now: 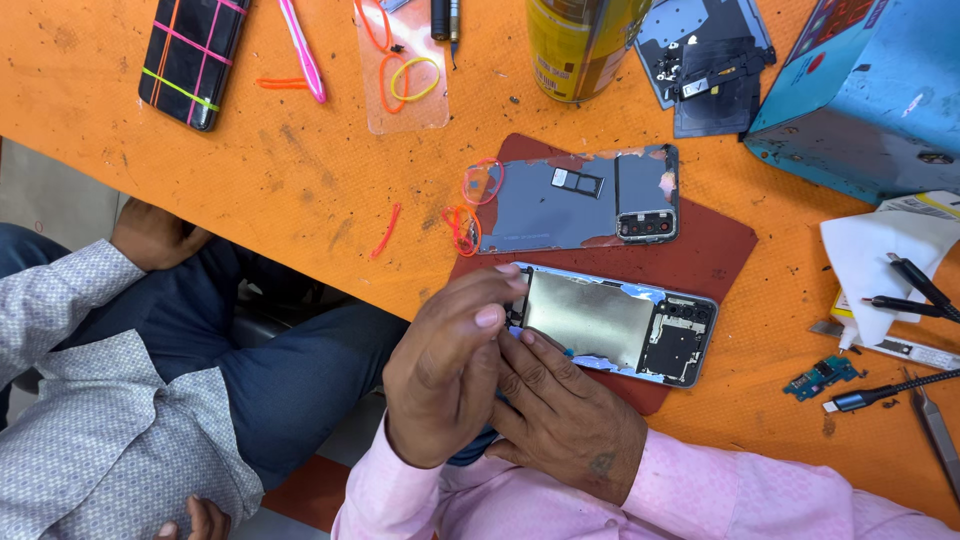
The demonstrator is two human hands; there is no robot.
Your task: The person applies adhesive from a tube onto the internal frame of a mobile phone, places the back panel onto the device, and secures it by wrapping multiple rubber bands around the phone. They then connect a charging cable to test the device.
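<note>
On the dark red mat (715,245), your opened phone (620,325) lies flat, its shiny metal plate bare. Your left hand (445,375) pinches its near end with curled fingers; your right hand (565,415) holds the edge from below. Press too hard and the thin, bendy parts inside could tear. The smooth grey back cover (575,200) lies just beyond.

Pink long sleeves, bare hands (500,380), small wrist mark.

A phone repair workshop: opened phone (618,325), detached back cover (575,200), loose circuit part (822,377), tweezers (938,428) on a scuffed orange bench (250,170).
</note>
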